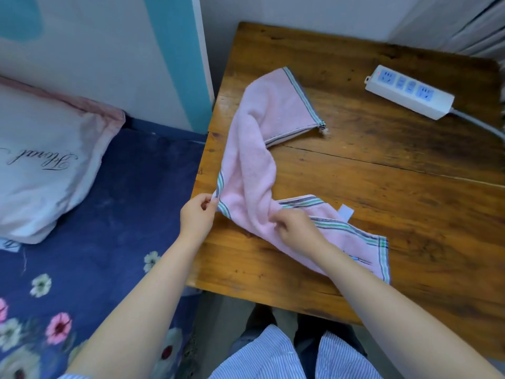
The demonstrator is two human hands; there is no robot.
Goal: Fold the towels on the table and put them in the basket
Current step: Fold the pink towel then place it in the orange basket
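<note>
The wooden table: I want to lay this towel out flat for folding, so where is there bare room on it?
Bare wood lies right of the rumpled pink striped towel, between it and the white power strip, running to the brown wooden table's near right part. The left edge is crowded: the towel sprawls there, the left hand pinching a corner, the right hand gripping its middle.

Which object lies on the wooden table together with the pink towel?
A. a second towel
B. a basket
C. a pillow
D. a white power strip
D: a white power strip lies at the far right of the table, apart from the pink towel; no basket shows in the view.
</note>
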